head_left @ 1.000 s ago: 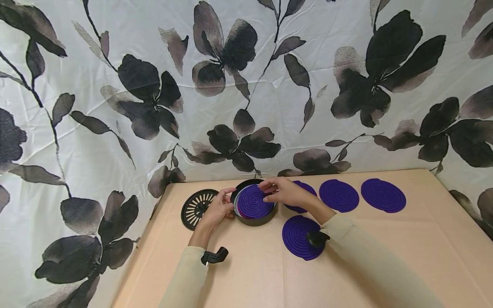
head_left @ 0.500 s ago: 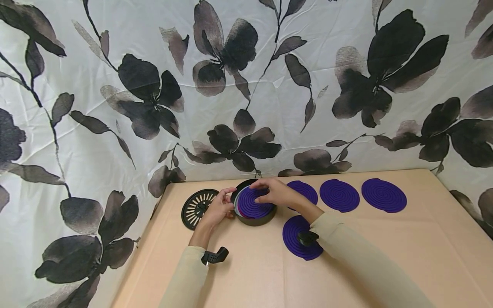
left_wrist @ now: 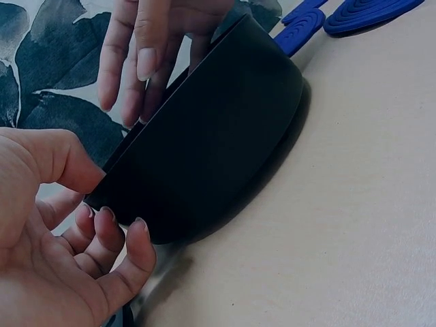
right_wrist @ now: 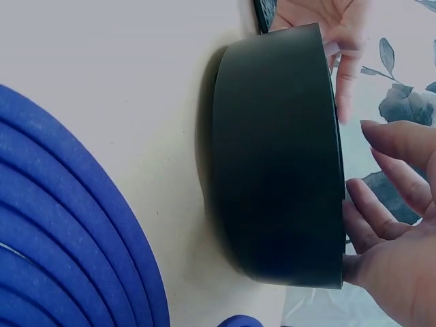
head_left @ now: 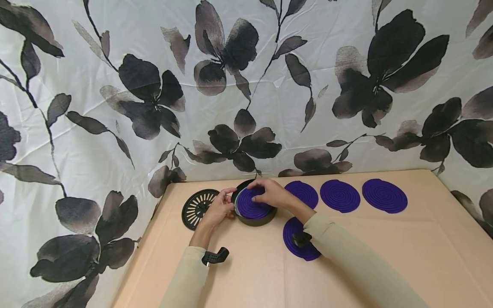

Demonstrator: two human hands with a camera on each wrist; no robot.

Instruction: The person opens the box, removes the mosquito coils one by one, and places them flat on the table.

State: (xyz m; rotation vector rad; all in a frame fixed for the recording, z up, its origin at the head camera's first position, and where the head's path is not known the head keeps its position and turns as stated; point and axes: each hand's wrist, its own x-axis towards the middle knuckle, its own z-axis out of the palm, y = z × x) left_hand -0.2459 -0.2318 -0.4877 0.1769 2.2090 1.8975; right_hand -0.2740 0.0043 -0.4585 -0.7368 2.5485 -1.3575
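Left fingers (left_wrist: 136, 255) pinch the bowl (left_wrist: 211, 122), likely steadying it; a mat (head_left: 252, 208) sits under half-bent right fingers (right_wrist: 371, 204), grip unclear!

Left hand (head_left: 219, 209) at the rim of a round dark container (head_left: 256, 222); right hand (head_left: 272, 194) over the purple spiral disc (head_left: 250, 209) within. Worktop (head_left: 254, 269) also bears a black slotted disc (head_left: 190, 212) and four purple spiral mats (head_left: 340, 196).

Head view softly lit, faint shadows on the table (head_left: 254, 267), wrist views cooler — left one dim.
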